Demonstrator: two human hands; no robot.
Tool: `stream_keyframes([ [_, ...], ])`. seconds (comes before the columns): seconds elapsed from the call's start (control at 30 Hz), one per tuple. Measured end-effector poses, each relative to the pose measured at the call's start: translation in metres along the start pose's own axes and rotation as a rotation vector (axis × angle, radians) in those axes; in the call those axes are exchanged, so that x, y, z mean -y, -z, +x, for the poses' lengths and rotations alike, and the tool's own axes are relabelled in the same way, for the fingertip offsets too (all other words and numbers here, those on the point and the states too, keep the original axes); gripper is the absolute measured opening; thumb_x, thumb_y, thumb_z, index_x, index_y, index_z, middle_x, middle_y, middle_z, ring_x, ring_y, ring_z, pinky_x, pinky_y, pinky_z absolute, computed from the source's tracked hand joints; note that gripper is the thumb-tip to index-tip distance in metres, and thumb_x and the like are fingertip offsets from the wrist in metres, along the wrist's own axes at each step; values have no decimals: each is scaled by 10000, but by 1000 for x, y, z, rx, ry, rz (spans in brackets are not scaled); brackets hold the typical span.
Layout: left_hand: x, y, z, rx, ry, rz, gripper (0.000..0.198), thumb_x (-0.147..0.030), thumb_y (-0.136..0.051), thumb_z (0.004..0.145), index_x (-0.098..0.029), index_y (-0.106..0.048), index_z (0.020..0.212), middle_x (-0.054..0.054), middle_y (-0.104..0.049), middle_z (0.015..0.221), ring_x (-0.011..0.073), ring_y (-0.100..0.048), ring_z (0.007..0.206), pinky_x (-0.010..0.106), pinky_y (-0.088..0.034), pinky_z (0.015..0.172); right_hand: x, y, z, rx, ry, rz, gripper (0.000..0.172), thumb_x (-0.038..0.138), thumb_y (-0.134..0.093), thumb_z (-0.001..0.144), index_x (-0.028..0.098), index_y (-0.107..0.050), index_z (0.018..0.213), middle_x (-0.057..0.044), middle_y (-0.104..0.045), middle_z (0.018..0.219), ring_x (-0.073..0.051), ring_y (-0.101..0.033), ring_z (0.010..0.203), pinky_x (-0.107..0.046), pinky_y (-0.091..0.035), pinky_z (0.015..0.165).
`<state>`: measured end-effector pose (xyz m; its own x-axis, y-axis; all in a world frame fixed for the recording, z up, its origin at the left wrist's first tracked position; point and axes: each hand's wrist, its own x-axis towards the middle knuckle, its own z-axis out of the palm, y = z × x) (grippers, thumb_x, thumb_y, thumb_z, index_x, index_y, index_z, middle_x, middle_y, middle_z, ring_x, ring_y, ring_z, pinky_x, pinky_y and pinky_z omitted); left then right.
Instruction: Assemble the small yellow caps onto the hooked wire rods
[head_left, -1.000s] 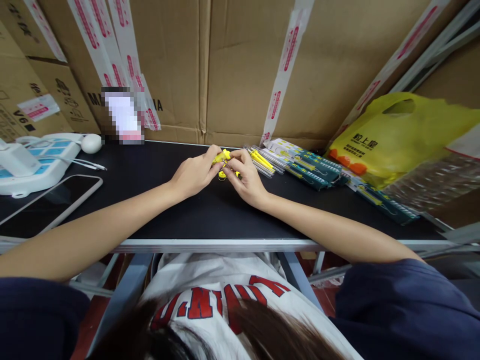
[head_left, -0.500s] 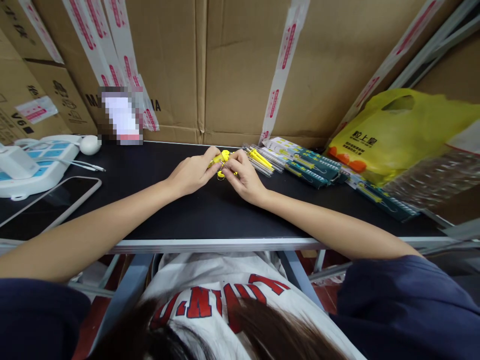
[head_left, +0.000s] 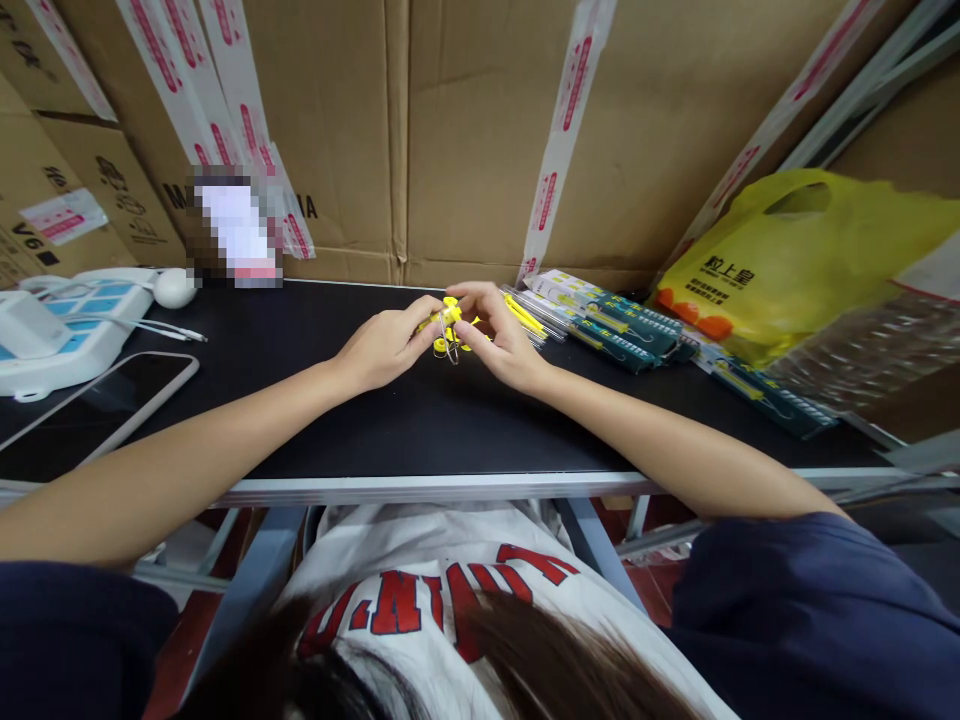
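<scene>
My left hand (head_left: pixel 384 343) is closed round a small yellow plastic piece (head_left: pixel 450 311), whose end sticks out past thumb and forefinger. A thin bent metal wire (head_left: pixel 453 348) hangs down from that end. Beside it, my right hand (head_left: pixel 504 338) has its thumb and fingers apart, with the fingertips at the far side of the yellow end; no grip on it shows. More small yellow parts (head_left: pixel 439 347) lie on the black table just below and behind the hands. Past my right hand lie several yellow sticks and thin metal rods (head_left: pixel 531 318), partly hidden by it.
Printed dark green packets (head_left: pixel 622 325) lie at the right, by a yellow plastic bag (head_left: pixel 787 260). On the left are a phone (head_left: pixel 97 405) and a white power strip (head_left: pixel 97 335) with cables. A blurred upright screen (head_left: pixel 234 228) leans on the cardboard boxes (head_left: pixel 480 140) behind.
My right hand has opened from a pinch at the yellow piece, and its fingers have spread up and outward. The metal wire now shows hanging down. My left hand keeps its hold.
</scene>
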<state>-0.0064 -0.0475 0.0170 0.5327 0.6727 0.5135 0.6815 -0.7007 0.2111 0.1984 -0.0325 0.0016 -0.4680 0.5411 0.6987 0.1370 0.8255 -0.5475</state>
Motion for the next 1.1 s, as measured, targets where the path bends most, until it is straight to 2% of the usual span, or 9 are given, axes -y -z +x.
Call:
stream_keyframes([
  [0.13,0,-1,1,59,17,108,427,-458,-261,1030,-154,-545,1128,63,-699,878,200,-678,753,255,-401,616,1,7,6,105,-41,131,363,505,-573,937,199,-506,1122,-14,-585,882,-115,-583,751,-249,-507,677],
  [0.27,-4,1,-1,114,47,259,404,-436,-309,1031,-151,-504,1241,88,-722,1013,228,-708,838,259,-432,638,1,6,8,129,-99,251,383,521,-638,893,192,-502,1034,27,-575,753,-86,-571,632,-225,-503,612],
  [0.4,-6,0,-4,153,57,358,388,-416,-337,1036,-167,-488,1293,87,-713,1119,235,-714,926,261,-463,667,-4,1,6,134,-198,353,424,557,-673,848,205,-460,951,77,-543,620,-60,-502,489,-207,-488,519],
  [0.57,-6,-3,-4,178,72,419,385,-418,-346,1040,-175,-491,1300,86,-706,1159,238,-710,979,265,-481,696,-9,-6,4,102,-278,412,450,584,-671,833,226,-407,902,144,-419,465,-56,-393,380,-212,-491,460],
  [0.67,-6,-2,-3,189,83,412,384,-418,-333,1042,-169,-503,1280,85,-707,1152,241,-711,975,274,-486,710,-8,-6,4,90,-268,386,455,590,-675,824,226,-410,888,127,-457,504,-53,-414,398,-196,-465,445],
  [0.8,-4,1,-3,209,59,386,375,-402,-319,1043,-183,-511,1278,78,-707,1150,235,-719,934,271,-480,693,-5,-5,4,122,-224,361,459,596,-677,813,227,-418,898,51,-601,720,-67,-522,532,-191,-471,461],
  [0.9,-6,4,-2,210,65,383,381,-384,-322,1039,-171,-501,1300,90,-719,1112,238,-723,905,265,-468,664,0,0,6,171,-200,345,442,599,-648,837,230,-423,930,26,-622,812,-76,-534,588,-205,-489,495],
  [1.0,-7,6,-1,202,81,373,403,-386,-318,1039,-146,-493,1310,103,-733,1050,246,-726,879,266,-462,649,3,7,8,223,-175,287,420,596,-614,869,230,-428,955,26,-597,798,-83,-527,611,-221,-495,546],
  [1.1,-6,5,-1,210,47,360,394,-384,-325,1036,-163,-500,1312,100,-729,1078,238,-727,891,261,-467,658,3,12,7,278,-133,197,389,579,-585,902,231,-418,954,45,-538,724,-90,-514,605,-234,-481,576],
])
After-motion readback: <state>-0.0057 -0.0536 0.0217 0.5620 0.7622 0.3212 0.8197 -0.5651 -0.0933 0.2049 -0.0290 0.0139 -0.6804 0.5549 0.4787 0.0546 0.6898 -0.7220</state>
